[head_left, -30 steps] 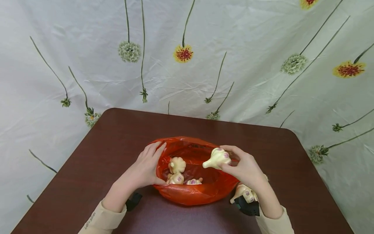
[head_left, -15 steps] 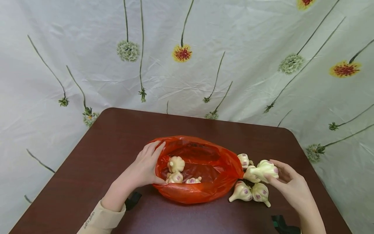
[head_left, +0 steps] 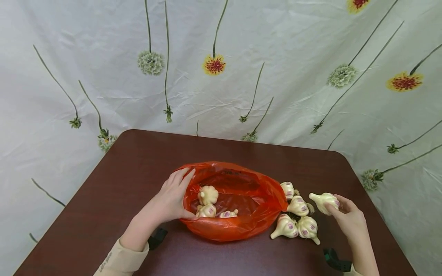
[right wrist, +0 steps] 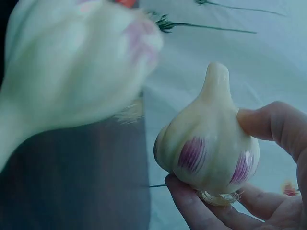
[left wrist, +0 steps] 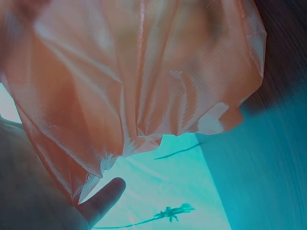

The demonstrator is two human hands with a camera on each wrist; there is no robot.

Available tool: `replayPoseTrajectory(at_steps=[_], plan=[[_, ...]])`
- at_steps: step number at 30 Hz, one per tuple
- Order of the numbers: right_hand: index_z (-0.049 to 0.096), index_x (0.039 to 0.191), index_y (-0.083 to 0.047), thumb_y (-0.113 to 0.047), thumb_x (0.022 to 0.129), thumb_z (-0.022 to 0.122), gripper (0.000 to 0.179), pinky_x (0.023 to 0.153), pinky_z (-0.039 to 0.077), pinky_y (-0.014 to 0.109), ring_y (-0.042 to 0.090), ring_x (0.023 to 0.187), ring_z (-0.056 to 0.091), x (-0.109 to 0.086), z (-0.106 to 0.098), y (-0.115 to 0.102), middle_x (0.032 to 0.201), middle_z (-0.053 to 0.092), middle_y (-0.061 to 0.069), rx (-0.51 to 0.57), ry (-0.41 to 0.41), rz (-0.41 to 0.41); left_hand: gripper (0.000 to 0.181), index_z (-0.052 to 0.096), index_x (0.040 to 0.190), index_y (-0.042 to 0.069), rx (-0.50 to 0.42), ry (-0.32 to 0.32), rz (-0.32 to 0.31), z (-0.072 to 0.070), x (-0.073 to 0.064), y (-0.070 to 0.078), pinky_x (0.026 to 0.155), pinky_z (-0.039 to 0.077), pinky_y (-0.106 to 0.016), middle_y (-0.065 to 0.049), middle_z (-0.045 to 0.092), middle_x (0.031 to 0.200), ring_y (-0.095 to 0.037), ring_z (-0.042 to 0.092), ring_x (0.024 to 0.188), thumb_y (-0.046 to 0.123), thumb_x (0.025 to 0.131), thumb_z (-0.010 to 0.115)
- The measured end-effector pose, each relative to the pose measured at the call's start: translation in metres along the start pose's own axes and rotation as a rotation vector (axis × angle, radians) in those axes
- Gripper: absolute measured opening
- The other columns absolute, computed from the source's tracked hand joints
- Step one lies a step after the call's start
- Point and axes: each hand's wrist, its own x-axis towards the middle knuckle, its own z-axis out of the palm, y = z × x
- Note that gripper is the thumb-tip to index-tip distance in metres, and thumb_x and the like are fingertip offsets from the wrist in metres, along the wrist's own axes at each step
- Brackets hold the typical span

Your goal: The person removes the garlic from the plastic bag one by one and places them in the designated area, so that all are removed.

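A red plastic bag (head_left: 224, 230) lies with its mouth spread wide. My left hand (head_left: 170, 197) holds its left rim, fingers spread over the edge and thumb at the front lip; the bag's outside fills much of the left wrist view, one finger (left wrist: 103, 201) below it. Inside the bag are 3 garlic bulbs, one cream-coloured (head_left: 208, 194) on the left. To the right, my right hand (head_left: 350, 218) pinches another garlic bulb (head_left: 324, 203) between thumb and fingers. In the right wrist view this purple-striped bulb (right wrist: 206, 143) has its stem up.
Several garlic bulbs (head_left: 298, 206) sit clustered against the bag's right end, just left of my right hand. All of it is on a dark brown table (head_left: 159, 149) with rounded far corners. A white flowered cloth (head_left: 193, 92) hangs behind.
My right hand has carried the garlic bulb from over the bag's mouth out to the right, past the clustered bulbs. The left hand and the bag's left rim have stayed in place.
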Motion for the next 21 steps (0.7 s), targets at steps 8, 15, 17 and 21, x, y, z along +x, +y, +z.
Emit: replayPoseTrajectory(at_steps=[8,15,17,21], plan=[[0.037,0.144,0.007,-0.050,0.096,0.054,0.076,0.092,0.046,0.055,0.047,0.121,0.049,0.015,0.023,0.008,0.136,0.048,0.033,-0.090,0.027,-0.016,0.119,0.034,0.148,-0.004,-0.013,-0.007,-0.009,0.002,0.000,-0.001,0.106,0.035,-0.066,-0.026,0.034,0.150,-0.044,0.030,0.136,0.037,0.056,0.095],[0.042,0.137,0.013,-0.050,0.095,0.056,0.077,0.085,0.047,0.053,0.046,0.111,0.052,0.019,0.032,0.008,0.121,0.054,0.032,-0.181,0.010,-0.052,0.119,0.034,0.149,-0.004,-0.002,-0.006,-0.003,0.002,0.001,-0.001,0.106,0.036,-0.065,-0.026,0.035,0.150,-0.043,0.030,0.136,0.038,0.056,0.095],[0.041,0.138,0.012,-0.050,0.095,0.057,0.078,0.087,0.046,0.054,0.046,0.113,0.052,0.020,0.032,0.007,0.123,0.053,0.032,-0.188,-0.003,-0.054,0.119,0.034,0.148,-0.004,0.002,-0.004,-0.001,0.002,0.001,-0.001,0.106,0.036,-0.065,-0.026,0.035,0.150,-0.043,0.030,0.136,0.038,0.056,0.095],[0.036,0.141,0.012,-0.053,0.095,0.056,0.082,0.093,0.044,0.058,0.048,0.119,0.048,0.020,0.030,0.004,0.130,0.049,0.035,-0.198,-0.033,-0.050,0.118,0.035,0.148,-0.004,0.008,0.005,0.004,0.002,0.002,-0.001,0.105,0.036,-0.065,-0.026,0.036,0.149,-0.043,0.031,0.136,0.037,0.055,0.096]])
